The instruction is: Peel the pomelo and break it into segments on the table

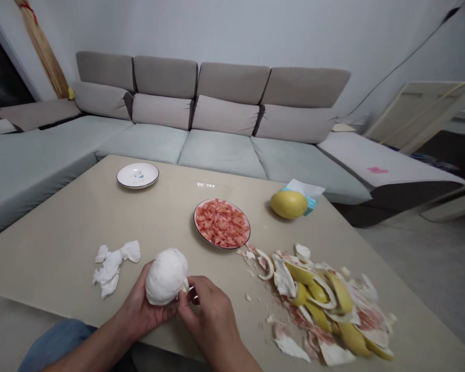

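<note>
My left hand (139, 310) cups a peeled pomelo (166, 276), round and covered in white pith, just above the near edge of the beige table (62, 232). My right hand (207, 310) is closed beside it, thumb and fingers pinching the pith at the fruit's lower right side. A plate of pink pomelo pieces (222, 223) stands beyond the hands. A heap of yellow peel and white pith scraps (321, 305) lies to the right.
A whole yellow pomelo (289, 204) sits at the far right beside a tissue pack (308, 194). An empty white plate (138, 175) stands at the far left. A crumpled tissue (112, 266) lies left of my hands. A grey sofa (217, 134) wraps behind the table.
</note>
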`<action>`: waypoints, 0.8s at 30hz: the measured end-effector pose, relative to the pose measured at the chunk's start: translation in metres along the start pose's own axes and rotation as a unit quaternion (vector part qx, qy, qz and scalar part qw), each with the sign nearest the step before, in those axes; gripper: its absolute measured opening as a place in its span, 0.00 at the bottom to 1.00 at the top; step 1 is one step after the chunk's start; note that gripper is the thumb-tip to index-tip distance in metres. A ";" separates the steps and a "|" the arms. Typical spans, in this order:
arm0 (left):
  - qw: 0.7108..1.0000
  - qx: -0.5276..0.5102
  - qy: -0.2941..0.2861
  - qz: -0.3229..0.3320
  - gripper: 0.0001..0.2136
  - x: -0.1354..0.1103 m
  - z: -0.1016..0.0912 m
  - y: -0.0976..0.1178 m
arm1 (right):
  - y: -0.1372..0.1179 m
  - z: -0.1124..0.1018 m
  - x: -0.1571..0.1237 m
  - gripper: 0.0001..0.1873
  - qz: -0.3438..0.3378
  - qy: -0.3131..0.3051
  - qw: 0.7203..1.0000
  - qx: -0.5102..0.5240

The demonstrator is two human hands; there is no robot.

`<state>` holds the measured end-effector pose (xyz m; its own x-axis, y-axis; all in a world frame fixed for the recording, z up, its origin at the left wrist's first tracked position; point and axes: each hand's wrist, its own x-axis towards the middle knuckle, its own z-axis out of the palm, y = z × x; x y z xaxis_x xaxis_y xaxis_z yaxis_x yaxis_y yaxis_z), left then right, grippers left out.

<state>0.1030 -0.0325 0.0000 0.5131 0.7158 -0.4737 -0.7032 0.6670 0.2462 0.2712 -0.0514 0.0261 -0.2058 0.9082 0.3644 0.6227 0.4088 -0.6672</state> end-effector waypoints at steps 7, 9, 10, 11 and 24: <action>0.994 0.051 0.095 0.014 0.13 -0.001 0.007 0.000 | 0.008 0.000 -0.001 0.06 0.052 -0.034 0.998 0.002; 0.992 0.063 0.104 0.028 0.11 -0.003 0.010 0.001 | 0.010 0.003 -0.002 0.09 0.026 -0.041 0.999 -0.003; 0.992 0.069 0.100 0.033 0.11 -0.005 0.011 0.002 | 0.010 0.005 -0.003 0.09 0.010 -0.035 0.999 -0.003; 0.992 0.075 0.093 0.039 0.11 -0.006 0.013 0.003 | 0.010 0.006 -0.003 0.09 -0.004 -0.025 1.000 -0.004; 0.989 0.088 0.087 0.083 0.04 -0.012 0.002 0.013 | -0.017 0.015 -0.001 0.14 0.159 -0.055 0.947 0.273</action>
<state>0.0885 -0.0326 0.0103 0.2946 0.7830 -0.5479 -0.6661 0.5793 0.4697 0.2496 -0.0577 0.0277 -0.1687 0.9849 0.0393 0.1895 0.0715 -0.9793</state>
